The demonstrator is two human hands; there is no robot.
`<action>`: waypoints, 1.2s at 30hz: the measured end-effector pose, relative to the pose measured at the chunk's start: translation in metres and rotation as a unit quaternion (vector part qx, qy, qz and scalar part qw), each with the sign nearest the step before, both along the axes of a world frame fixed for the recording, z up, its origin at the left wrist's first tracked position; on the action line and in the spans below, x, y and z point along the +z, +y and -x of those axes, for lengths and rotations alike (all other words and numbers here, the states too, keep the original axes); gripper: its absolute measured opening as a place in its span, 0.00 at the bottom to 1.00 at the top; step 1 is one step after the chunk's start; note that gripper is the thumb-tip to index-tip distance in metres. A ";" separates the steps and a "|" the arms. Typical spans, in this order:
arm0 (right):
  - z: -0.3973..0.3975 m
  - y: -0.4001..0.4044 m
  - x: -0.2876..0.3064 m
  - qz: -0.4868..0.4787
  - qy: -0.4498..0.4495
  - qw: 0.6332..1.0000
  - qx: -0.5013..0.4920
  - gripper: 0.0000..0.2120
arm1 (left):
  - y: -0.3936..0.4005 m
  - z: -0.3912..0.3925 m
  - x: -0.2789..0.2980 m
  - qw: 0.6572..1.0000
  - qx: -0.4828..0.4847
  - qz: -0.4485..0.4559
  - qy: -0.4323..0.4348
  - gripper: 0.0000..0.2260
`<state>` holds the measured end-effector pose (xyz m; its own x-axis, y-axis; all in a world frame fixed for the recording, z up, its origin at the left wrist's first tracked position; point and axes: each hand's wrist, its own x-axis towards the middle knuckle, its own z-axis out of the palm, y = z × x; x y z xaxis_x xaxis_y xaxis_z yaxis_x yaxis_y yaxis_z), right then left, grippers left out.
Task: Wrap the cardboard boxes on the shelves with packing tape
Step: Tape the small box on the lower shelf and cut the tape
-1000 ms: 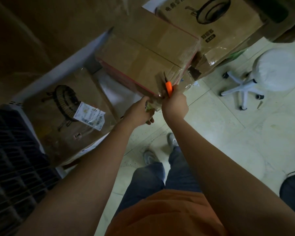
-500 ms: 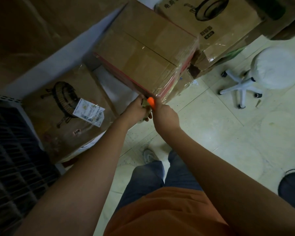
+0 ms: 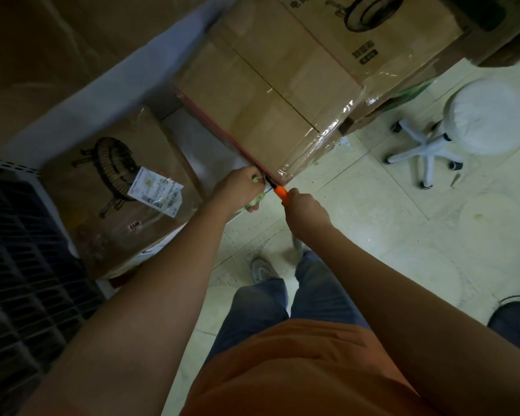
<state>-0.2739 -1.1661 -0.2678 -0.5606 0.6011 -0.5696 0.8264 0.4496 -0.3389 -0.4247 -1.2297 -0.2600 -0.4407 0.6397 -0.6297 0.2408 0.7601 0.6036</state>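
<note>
Below, right hand (image 3: 308, 214) gripping orange cutter (image 3: 279, 192), left hand (image 3: 240, 187) pinching tape (probably) at box (image 3: 261, 103) corner

Both bare arms are reaching forward and slightly downward, converging ahead of the torso. The left hand (image 3: 241, 187) is curling its fingers round something pale, its knuckles facing up. The right hand (image 3: 306, 210) is clenching in a fist round an orange handle, its thumb side facing forward. The two hands are sitting near each other, not touching.
</note>
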 end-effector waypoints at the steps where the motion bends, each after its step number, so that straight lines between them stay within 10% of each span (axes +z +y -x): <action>1: 0.000 0.001 0.000 0.009 0.004 1.000 0.000 0.11 | 0.000 -0.001 -0.001 1.000 0.000 0.004 0.006 0.04; 9: -0.068 0.018 -0.015 0.079 -0.122 0.988 -0.054 0.12 | 0.007 0.052 0.014 0.996 0.013 -0.001 0.094 0.03; 15: -0.030 0.022 0.018 -0.023 0.133 0.988 -0.078 0.10 | -0.002 0.031 0.016 0.993 0.057 0.014 0.102 0.03; 20: 0.019 0.042 0.038 -0.051 0.229 0.971 -0.047 0.05 | -0.028 0.003 0.017 0.940 0.290 -0.005 0.182 0.12; 25: 0.010 0.071 0.039 -0.062 0.262 0.953 -0.138 0.08 | -0.024 -0.033 0.035 0.872 0.406 -0.075 0.264 0.10; 36: 0.027 0.203 0.044 -0.061 0.255 0.957 -0.124 0.20 | 0.060 -0.070 0.052 0.866 0.401 -0.001 0.298 0.17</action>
<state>-0.3009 -0.9633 -0.2239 -0.5789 0.7958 -0.1778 0.6539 0.3228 -0.6842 -0.3550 -1.1699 -0.2081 -0.9904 -0.0226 -0.1361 -0.0950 0.8268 0.5544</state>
